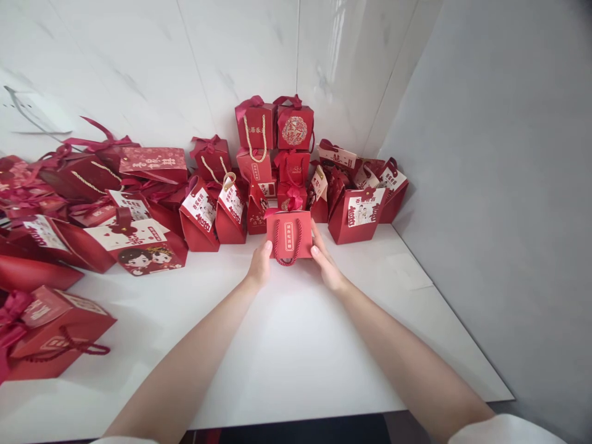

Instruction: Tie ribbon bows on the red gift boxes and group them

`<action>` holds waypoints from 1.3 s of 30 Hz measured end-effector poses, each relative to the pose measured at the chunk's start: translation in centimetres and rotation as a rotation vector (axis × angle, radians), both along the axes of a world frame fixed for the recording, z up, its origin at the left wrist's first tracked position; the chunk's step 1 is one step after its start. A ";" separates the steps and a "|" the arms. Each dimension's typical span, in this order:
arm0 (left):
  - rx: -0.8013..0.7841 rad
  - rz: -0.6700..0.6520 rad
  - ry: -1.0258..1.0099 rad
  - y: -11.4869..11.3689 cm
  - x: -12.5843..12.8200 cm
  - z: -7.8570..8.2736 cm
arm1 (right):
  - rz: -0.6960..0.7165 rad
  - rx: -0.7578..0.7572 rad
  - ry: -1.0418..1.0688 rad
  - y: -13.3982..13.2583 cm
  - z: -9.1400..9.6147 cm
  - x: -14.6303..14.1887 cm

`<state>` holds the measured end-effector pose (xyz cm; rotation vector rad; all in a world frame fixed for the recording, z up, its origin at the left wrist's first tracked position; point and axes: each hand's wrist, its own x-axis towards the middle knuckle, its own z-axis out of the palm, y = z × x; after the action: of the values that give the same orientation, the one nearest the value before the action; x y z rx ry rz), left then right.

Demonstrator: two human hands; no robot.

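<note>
A small red gift box (288,235) with a dark red rope handle and a ribbon bow on top stands upright on the white table (296,345), in front of a heap of similar boxes. My left hand (259,263) presses against its left side and my right hand (325,259) against its right side, so both hands clasp the box between them. The fingers behind the box are hidden.
Several red gift boxes and bags crowd the back of the table, some stacked two high (272,126) in the corner. More lie along the left edge, with one tipped bag (50,333) near the front left. A grey wall (499,185) closes the right side.
</note>
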<state>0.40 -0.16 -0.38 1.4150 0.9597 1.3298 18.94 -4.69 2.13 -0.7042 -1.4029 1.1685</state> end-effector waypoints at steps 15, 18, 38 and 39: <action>0.128 0.052 0.167 -0.9 -0.1 1.9 | -0.273 -0.056 -0.067 0.6 -1.2 -0.8; 0.208 -0.024 0.289 -1.5 0.0 2.7 | -0.488 -0.060 -0.151 0.8 -1.6 -1.1; -0.153 -0.004 -0.125 0.2 0.0 1.0 | -0.488 0.203 -0.319 -0.8 0.1 -0.9; -0.164 -0.009 -0.147 0.2 0.0 1.1 | -0.513 0.204 -0.339 -0.8 0.1 -0.9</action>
<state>0.41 0.03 0.74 1.1803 0.9408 1.2988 17.99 -5.48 2.20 -1.0722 -1.4727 0.5121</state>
